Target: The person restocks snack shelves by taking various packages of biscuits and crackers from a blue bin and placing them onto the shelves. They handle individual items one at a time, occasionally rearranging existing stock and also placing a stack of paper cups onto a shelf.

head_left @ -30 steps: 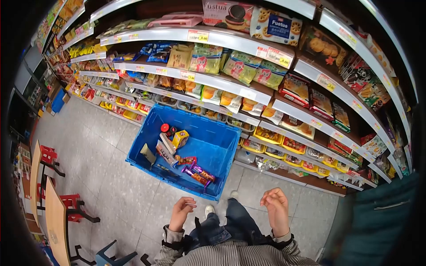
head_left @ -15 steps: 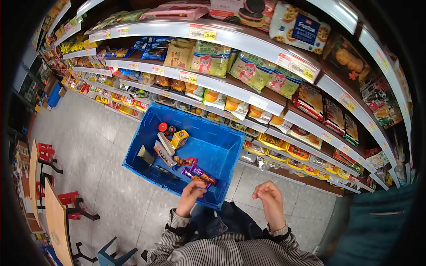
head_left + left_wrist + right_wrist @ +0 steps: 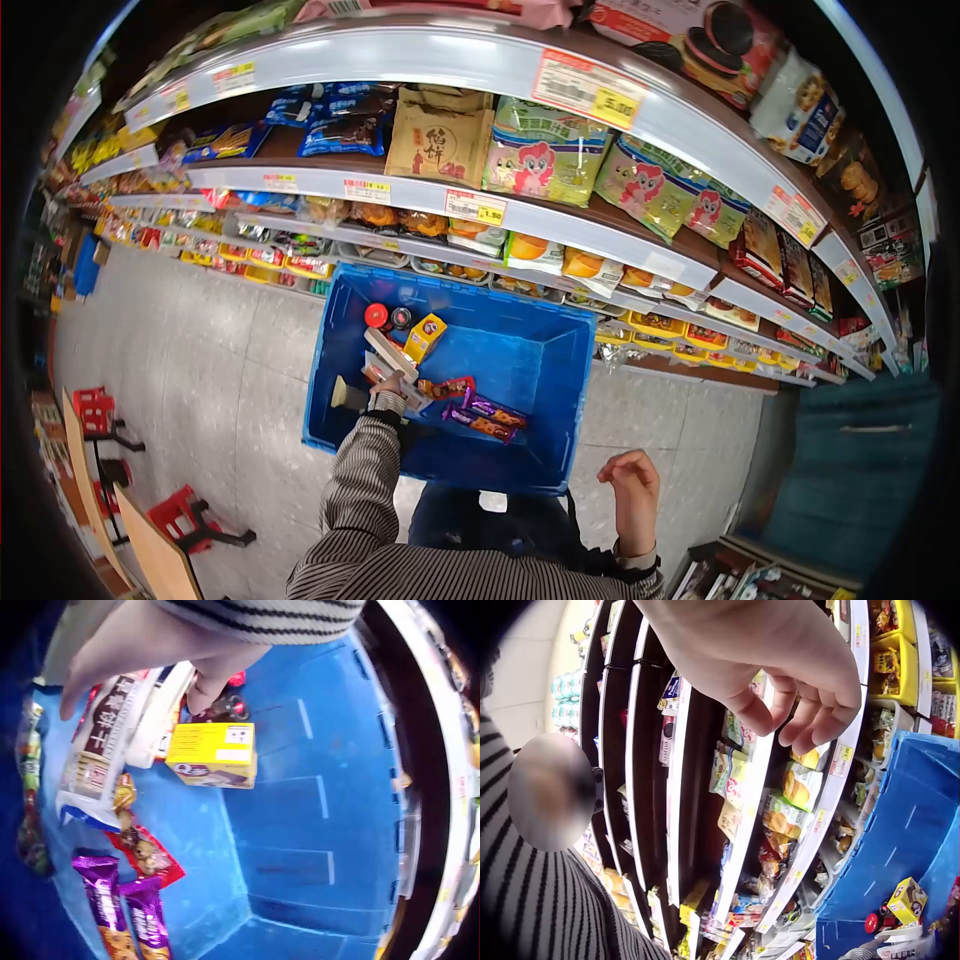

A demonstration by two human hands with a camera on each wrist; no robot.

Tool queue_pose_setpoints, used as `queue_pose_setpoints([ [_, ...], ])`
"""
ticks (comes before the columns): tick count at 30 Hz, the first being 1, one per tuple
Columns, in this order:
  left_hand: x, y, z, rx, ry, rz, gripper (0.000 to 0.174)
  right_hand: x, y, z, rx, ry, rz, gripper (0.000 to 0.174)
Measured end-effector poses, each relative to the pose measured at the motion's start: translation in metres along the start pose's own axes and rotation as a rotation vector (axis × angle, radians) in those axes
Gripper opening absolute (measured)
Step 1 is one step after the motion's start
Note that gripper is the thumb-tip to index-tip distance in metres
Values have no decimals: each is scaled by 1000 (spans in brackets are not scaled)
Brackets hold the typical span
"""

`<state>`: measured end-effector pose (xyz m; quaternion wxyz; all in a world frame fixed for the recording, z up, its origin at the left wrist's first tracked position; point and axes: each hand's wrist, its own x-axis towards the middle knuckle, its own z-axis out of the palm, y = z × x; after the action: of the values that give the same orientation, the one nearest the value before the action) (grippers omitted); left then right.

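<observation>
My left hand (image 3: 393, 387) reaches down into a blue plastic crate (image 3: 545, 400). In the left wrist view its thumb and fingers spread over a long white biscuit packet (image 3: 112, 735) and a pale pack beside it (image 3: 155, 724). A yellow box (image 3: 211, 746) lies close to the fingertips, with a dark-capped jar (image 3: 231, 709) behind it. Nearby are a red snack bag (image 3: 150, 855) and two purple-wrapped cookie packs (image 3: 105, 896). My right hand (image 3: 633, 500) hangs in the air right of the crate, fingers loosely curled, holding nothing.
Curved shelves (image 3: 400, 45) of packaged snacks rise behind the crate. Yellow bins (image 3: 655, 324) line the lower shelf. Wooden-topped tables (image 3: 160, 545) and red stools (image 3: 190, 515) stand on the left. A teal cover (image 3: 860, 470) hangs at the right.
My left hand has gone from near my body down and forward into the crate, onto the packets. I lean closer to the shelves. The right hand stays raised and loosely curled.
</observation>
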<state>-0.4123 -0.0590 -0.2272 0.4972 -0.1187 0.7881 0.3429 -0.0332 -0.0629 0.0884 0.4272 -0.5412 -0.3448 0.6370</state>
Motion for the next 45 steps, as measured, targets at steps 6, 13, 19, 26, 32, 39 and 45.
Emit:
queue_pose_setpoints([
  [6, 108, -32, 35, 52, 18, -105, 63, -36, 42, 52, 13, 160, 137, 6],
  [13, 113, -23, 73, 209, 272, -250, 51, -61, 65, 73, -4, 355, 223, 9],
  [19, 123, -41, 52, 94, 137, -233, 47, -68, 68, 82, -1, 394, 239, 11],
  [26, 111, -19, 14, -233, -355, -232, 32, -71, 62, 75, 20, 333, 169, 9],
  [32, -40, 20, -30, -314, -864, -152, 19, -59, 48, 75, 10, 153, 143, 9],
  [39, -254, 52, -40, 18, -956, 584, 67, -40, 29, 92, -224, -167, 7, 43],
  [45, -338, 31, -22, 323, -953, 1099, 89, -43, 1, 113, -343, -69, -265, 66],
])
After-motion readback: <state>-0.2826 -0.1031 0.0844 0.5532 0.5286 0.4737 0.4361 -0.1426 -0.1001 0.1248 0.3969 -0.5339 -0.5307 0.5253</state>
